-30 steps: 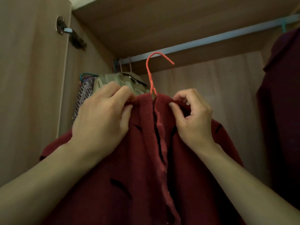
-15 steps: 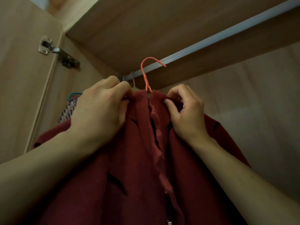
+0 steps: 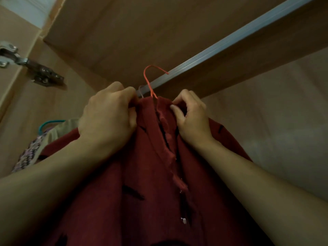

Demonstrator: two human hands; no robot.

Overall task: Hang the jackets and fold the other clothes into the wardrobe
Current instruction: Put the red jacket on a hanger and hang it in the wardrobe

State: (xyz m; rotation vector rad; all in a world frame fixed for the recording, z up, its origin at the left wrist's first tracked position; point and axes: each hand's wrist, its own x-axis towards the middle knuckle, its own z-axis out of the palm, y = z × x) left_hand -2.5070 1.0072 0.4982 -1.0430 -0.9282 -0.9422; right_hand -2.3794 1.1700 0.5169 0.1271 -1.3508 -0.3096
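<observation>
- Now gripping: left hand point(image 3: 108, 119) and right hand point(image 3: 192, 119) both pinching the collar of the dark red woollen jacket point(image 3: 145, 174), one on each side of its open front.
- Raised inside the wardrobe, hung on a thin red wire hanger point(image 3: 150, 80), hook close to the ribbed grey metal rail point(image 3: 221, 45); over the rail or not, cannot tell.
- Possible trouble: hook missing the rail, thin wire twisting under heavy cloth.
- Possible trouble: thick soft fabric slipping off narrow shoulders when released.
- Beside, at left: beige garment point(image 3: 62, 128) on a teal hanger point(image 3: 48, 124).
</observation>
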